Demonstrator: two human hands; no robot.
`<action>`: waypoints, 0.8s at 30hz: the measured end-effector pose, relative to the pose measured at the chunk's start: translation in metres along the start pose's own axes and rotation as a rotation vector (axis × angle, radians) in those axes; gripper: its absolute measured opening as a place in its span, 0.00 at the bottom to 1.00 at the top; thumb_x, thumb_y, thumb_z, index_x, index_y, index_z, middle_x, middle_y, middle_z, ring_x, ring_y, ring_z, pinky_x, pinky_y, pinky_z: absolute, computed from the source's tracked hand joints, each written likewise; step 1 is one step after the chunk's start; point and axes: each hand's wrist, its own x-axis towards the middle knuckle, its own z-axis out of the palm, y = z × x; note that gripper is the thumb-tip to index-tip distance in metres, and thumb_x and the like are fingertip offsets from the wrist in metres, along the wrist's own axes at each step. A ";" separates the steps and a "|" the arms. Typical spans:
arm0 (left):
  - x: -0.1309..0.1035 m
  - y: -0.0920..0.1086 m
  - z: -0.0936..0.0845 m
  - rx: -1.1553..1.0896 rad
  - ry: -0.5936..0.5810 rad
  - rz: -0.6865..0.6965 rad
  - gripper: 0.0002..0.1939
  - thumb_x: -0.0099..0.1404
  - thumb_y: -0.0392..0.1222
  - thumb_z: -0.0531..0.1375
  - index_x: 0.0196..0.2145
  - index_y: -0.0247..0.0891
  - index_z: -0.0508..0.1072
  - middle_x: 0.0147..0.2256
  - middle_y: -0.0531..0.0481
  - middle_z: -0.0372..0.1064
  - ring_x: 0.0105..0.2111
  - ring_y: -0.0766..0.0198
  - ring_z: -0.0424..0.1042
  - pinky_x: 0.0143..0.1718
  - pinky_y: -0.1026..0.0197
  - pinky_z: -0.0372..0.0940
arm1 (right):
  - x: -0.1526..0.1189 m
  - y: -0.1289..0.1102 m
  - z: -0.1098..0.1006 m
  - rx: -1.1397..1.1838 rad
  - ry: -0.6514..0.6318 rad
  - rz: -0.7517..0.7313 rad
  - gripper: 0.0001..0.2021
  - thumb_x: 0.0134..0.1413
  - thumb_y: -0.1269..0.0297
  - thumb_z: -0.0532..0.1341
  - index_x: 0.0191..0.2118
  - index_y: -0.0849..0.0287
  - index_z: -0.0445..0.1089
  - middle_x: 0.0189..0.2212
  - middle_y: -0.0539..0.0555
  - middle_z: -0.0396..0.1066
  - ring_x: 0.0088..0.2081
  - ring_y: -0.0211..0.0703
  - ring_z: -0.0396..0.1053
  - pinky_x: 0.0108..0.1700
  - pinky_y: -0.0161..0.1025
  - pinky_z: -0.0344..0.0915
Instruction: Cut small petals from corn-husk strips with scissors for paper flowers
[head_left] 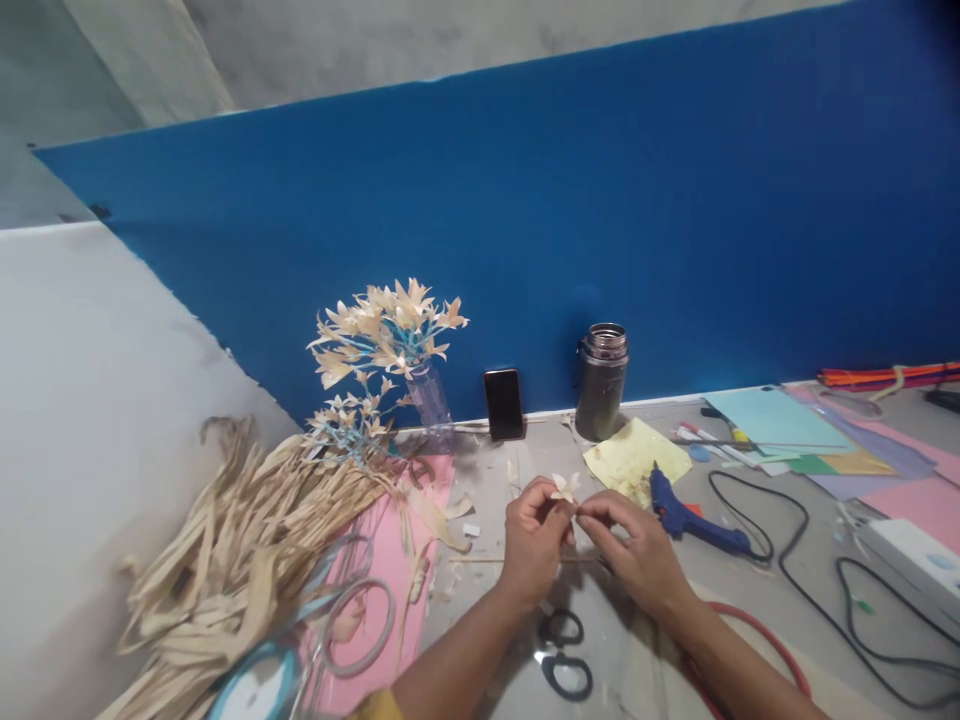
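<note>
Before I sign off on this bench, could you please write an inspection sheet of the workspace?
Surface: grey table, scraps scattered.
Job's things: small pale flower at the fingertips; dried husks, left; blue glue gun, right; dark-handled scissors, near edge.
Clutter: phone and open flask by the wall.
Hands: left hand holds the flower; right hand close beside.
Cables: black cable, looping right.
Surroundings: blue wall panel.
</note>
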 end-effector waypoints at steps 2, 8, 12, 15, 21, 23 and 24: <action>0.000 -0.001 0.001 -0.046 -0.024 -0.066 0.15 0.60 0.47 0.64 0.25 0.36 0.66 0.20 0.58 0.59 0.18 0.73 0.60 0.23 0.68 0.57 | 0.000 -0.001 -0.001 -0.004 -0.017 -0.024 0.10 0.62 0.65 0.58 0.29 0.56 0.71 0.28 0.51 0.73 0.32 0.44 0.70 0.38 0.39 0.64; 0.001 0.004 0.003 -0.061 0.007 -0.087 0.13 0.60 0.46 0.64 0.26 0.35 0.69 0.17 0.58 0.60 0.18 0.73 0.60 0.24 0.68 0.56 | 0.001 0.000 -0.001 -0.035 -0.031 -0.020 0.09 0.63 0.68 0.58 0.30 0.56 0.70 0.28 0.51 0.73 0.32 0.42 0.70 0.37 0.38 0.64; 0.003 0.013 0.001 0.026 0.062 0.029 0.12 0.61 0.45 0.63 0.25 0.34 0.71 0.24 0.55 0.63 0.18 0.74 0.61 0.23 0.67 0.57 | 0.002 0.008 -0.002 -0.059 -0.002 -0.044 0.06 0.61 0.69 0.59 0.33 0.56 0.72 0.30 0.52 0.74 0.34 0.45 0.72 0.37 0.39 0.66; 0.000 0.011 0.001 0.081 -0.004 0.046 0.08 0.61 0.42 0.62 0.30 0.35 0.75 0.34 0.50 0.67 0.18 0.75 0.64 0.22 0.66 0.60 | 0.002 0.015 -0.002 -0.065 0.060 -0.074 0.06 0.62 0.68 0.59 0.33 0.56 0.72 0.30 0.53 0.75 0.34 0.45 0.73 0.38 0.40 0.67; -0.004 0.005 0.002 0.188 -0.061 0.091 0.08 0.61 0.40 0.62 0.26 0.36 0.77 0.31 0.50 0.66 0.24 0.69 0.67 0.25 0.65 0.63 | 0.002 0.015 -0.002 -0.079 0.131 -0.137 0.06 0.62 0.67 0.60 0.35 0.55 0.75 0.32 0.55 0.77 0.35 0.46 0.74 0.40 0.43 0.70; -0.004 0.005 0.001 0.271 -0.022 0.180 0.16 0.63 0.41 0.61 0.18 0.36 0.73 0.27 0.49 0.66 0.28 0.66 0.67 0.29 0.64 0.63 | 0.003 0.014 -0.002 -0.093 0.129 -0.152 0.06 0.62 0.67 0.60 0.37 0.53 0.76 0.32 0.54 0.78 0.36 0.47 0.75 0.41 0.44 0.70; -0.004 0.005 -0.001 0.298 -0.010 0.216 0.18 0.63 0.42 0.60 0.17 0.36 0.72 0.27 0.48 0.67 0.29 0.65 0.67 0.30 0.64 0.63 | 0.003 0.014 -0.002 -0.102 0.131 -0.157 0.06 0.62 0.66 0.61 0.37 0.53 0.77 0.33 0.54 0.78 0.37 0.47 0.75 0.41 0.45 0.70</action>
